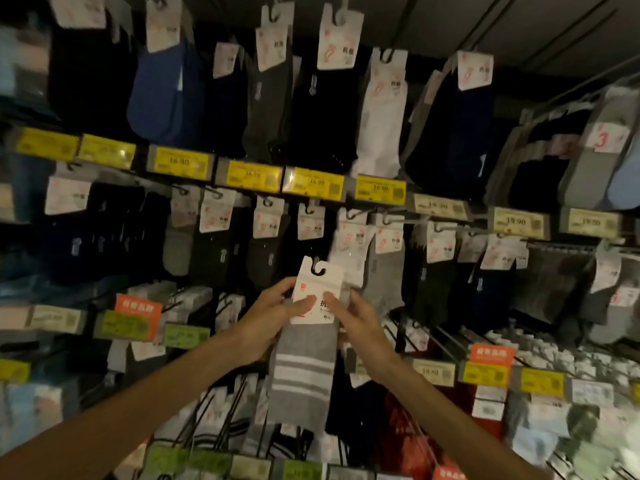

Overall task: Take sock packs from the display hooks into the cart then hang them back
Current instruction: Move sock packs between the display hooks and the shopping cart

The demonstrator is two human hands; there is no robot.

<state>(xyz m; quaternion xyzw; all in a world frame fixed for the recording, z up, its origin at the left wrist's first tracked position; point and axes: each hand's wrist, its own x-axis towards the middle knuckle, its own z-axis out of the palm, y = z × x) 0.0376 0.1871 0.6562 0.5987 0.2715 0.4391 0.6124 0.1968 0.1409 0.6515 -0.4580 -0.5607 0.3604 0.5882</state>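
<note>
In the head view, a grey striped sock pack [304, 365] is held up before the display hooks [356, 213], its white header card [317, 289] gripped from both sides. The fingers of the left hand [273, 320] and right hand [360, 317] are closed on the card; yellow price tags [313, 181] are seen above.

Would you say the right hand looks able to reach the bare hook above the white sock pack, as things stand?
Probably yes. The right hand shares a grip on the grey striped sock pack with the left hand, but nothing blocks the way up to the hook.
</note>
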